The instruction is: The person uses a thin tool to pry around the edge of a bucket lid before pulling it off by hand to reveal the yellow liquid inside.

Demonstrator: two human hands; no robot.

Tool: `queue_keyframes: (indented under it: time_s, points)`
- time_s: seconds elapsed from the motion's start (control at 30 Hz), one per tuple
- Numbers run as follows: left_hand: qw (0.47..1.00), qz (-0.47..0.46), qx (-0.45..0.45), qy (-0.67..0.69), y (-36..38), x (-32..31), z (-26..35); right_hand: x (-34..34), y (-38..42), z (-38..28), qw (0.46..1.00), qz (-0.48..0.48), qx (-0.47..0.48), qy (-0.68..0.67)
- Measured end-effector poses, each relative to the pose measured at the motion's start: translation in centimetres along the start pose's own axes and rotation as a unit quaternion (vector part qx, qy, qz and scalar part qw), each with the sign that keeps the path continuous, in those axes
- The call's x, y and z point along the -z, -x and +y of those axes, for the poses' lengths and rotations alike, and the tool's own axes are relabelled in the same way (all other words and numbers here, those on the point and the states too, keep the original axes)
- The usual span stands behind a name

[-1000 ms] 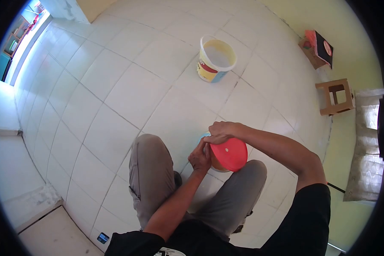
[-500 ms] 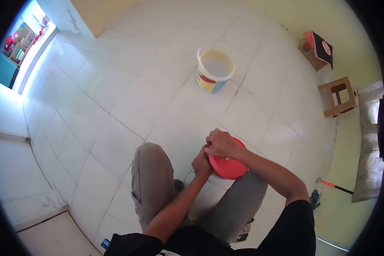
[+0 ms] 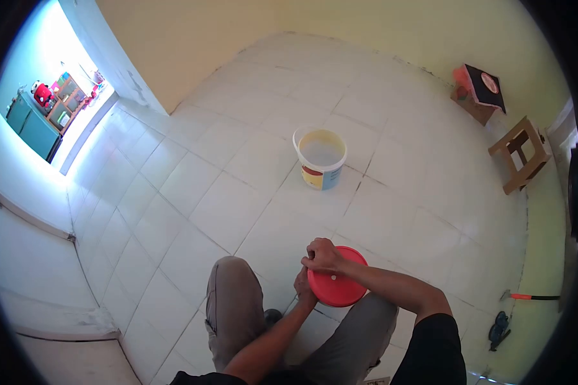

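A round red lid (image 3: 338,289) with a small pale spot lies face up beside my right knee. The container beneath it is mostly hidden. My right hand (image 3: 323,255) reaches across its top, fingers curled over the far-left rim. Just below, my left hand (image 3: 306,289) is closed at the left edge of the same lid, its fingers partly covered by the right hand. Farther ahead on the floor stands an open white bucket (image 3: 320,157) with a yellow, red and blue label; its handle rests against the rim.
White tiles (image 3: 237,186) cover the floor. Along the right wall are a cardboard box with a black-and-pink cover (image 3: 485,90), a brown stool (image 3: 520,154), an orange-and-black handled tool (image 3: 530,296) and a dark object (image 3: 498,330). A bright doorway (image 3: 77,83) opens at upper left.
The view has tilted upward, so the bucket, lid and hands appear lower. Both hands stay at the lid's left rim, with the left hand now more covered by the right.
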State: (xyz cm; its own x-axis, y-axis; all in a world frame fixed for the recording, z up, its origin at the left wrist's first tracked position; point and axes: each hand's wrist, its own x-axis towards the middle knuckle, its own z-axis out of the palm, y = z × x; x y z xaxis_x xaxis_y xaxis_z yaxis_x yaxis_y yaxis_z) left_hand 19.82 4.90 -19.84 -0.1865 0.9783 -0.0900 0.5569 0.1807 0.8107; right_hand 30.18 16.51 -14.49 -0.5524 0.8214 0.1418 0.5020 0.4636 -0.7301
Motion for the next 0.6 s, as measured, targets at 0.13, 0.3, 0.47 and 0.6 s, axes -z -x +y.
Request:
queue_keyframes:
  time_s: [0.13, 0.3, 0.47, 0.6]
  points:
    - [1.0, -0.002, -0.01, -0.003, -0.3, 0.2, -0.5, 1.3, -0.2, -0.5, 0.999, -0.004, -0.038, -0.033]
    - [0.999, -0.011, -0.028, -0.008, -0.4, 0.9, 0.5, 2.3, -0.3, -0.4, 0.99, -0.026, -0.068, -0.117]
    - [0.99, 0.02, -0.14, -0.025, -0.5, 0.5, -1.2, 2.8, -1.0, 0.2, 0.985, -0.037, -0.077, -0.152]
    - [0.991, 0.009, -0.125, -0.035, -0.7, 0.6, -0.9, 2.9, -1.2, 0.5, 0.977, -0.058, -0.097, -0.183]
